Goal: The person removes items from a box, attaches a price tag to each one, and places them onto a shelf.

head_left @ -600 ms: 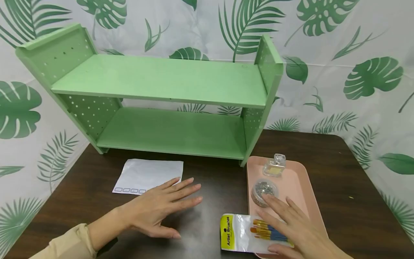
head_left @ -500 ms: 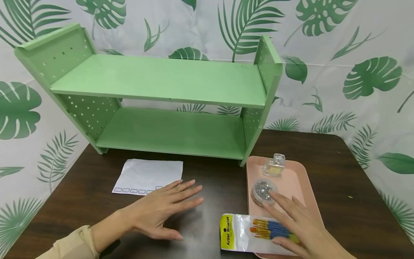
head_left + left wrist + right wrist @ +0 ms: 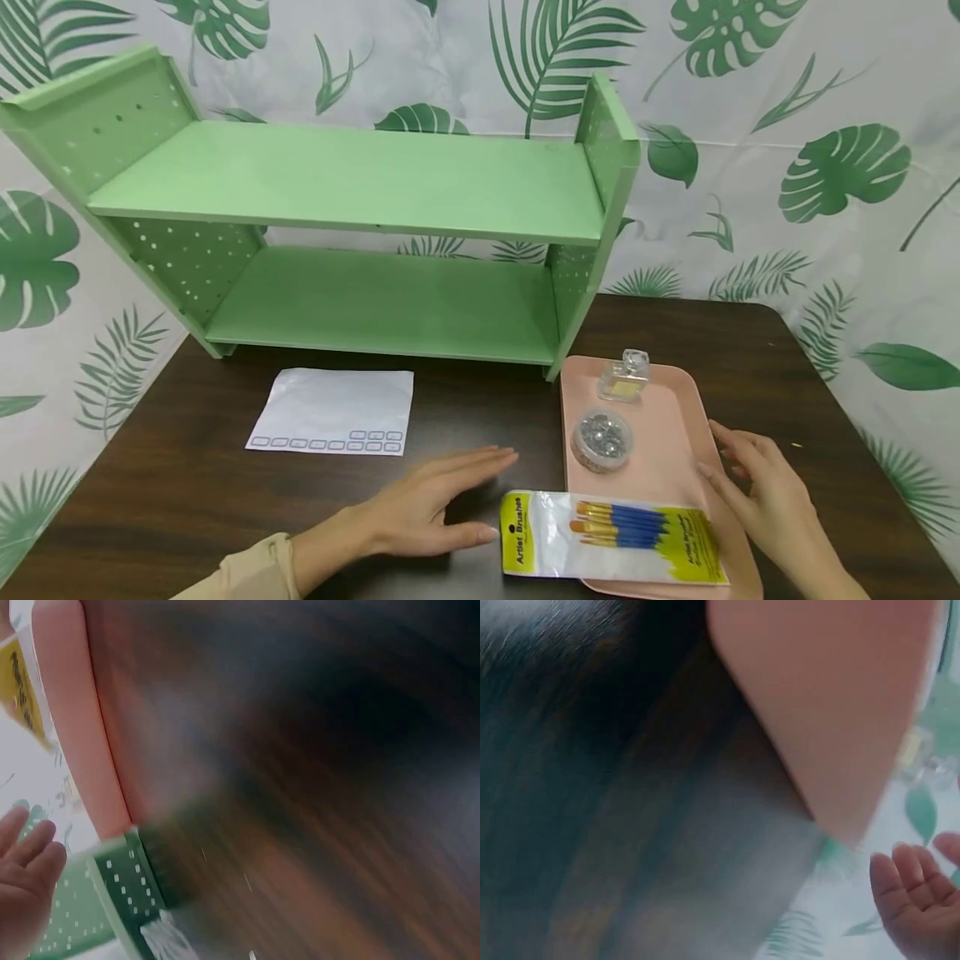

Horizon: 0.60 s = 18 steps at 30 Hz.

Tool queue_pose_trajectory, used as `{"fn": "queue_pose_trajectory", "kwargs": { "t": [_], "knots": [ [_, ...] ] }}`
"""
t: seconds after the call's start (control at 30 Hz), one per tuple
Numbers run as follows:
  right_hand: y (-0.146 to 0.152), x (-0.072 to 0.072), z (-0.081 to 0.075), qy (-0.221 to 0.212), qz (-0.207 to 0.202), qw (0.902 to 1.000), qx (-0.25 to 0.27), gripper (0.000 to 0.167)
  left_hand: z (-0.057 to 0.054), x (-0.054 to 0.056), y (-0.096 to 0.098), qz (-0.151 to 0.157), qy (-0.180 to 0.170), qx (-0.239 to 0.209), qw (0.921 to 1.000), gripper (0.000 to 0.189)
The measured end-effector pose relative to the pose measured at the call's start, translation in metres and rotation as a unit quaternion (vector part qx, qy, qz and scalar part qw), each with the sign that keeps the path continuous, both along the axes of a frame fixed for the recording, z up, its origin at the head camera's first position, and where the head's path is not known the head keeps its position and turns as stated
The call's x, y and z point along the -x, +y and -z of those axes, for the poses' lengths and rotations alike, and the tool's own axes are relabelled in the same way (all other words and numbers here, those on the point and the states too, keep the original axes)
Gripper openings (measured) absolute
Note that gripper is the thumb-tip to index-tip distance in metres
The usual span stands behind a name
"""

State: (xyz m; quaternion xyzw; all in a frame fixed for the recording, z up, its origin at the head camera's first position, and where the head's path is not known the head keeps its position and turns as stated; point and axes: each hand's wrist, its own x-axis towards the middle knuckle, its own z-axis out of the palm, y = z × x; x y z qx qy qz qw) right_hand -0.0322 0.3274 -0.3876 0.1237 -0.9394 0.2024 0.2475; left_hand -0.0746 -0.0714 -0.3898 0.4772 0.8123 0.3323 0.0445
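Observation:
My left hand (image 3: 435, 504) hovers over the dark table with its fingers fairly straight, its thumb tip near the yellow end of an artist brush pack (image 3: 551, 533). That pack lies across the front of a pink tray (image 3: 667, 442) and juts past its left side. At the tray's right rim is my right hand (image 3: 772, 492), fingers loosely bent, holding nothing. In the right wrist view, the right hand (image 3: 922, 900) appears apart from the tray's edge. On the tray stand a round clear tub of silvery bits (image 3: 602, 439) and a clear glass bottle (image 3: 625, 379) with a square stopper.
A green two-tier shelf (image 3: 375, 308) with perforated sides stands at the back of the table (image 3: 480, 408). A white sheet of paper (image 3: 333, 408) with small printed boxes lies before it on the left. Behind hangs a leaf-patterned cloth (image 3: 750, 167).
My right hand has moved right, off the brush pack and tub, to the tray's right rim. My left hand has shifted right, toward the pack. The head view has turned slightly.

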Motion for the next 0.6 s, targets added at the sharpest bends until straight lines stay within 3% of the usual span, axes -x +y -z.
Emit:
{"fn": "queue_pose_trajectory", "kwargs": {
  "t": [0.13,0.27,0.4,0.6],
  "knots": [
    [0.010,0.005,0.009,-0.024,0.028,0.9989,0.029,0.051,0.004,-0.001,0.021,-0.022,-0.044,-0.018,0.9986,0.060],
    [0.014,0.006,0.014,-0.054,0.052,0.9965,0.035,0.046,0.007,0.000,0.035,-0.033,-0.057,-0.027,0.9974,0.058],
    [0.014,0.007,0.016,-0.066,0.053,0.9959,0.033,0.045,0.008,0.002,0.043,-0.009,-0.008,-0.027,0.9996,0.059],
    [0.016,0.010,0.017,-0.076,0.060,0.9948,0.032,0.044,0.009,0.003,0.044,0.082,0.100,0.006,0.9916,0.075]
  ]
}}
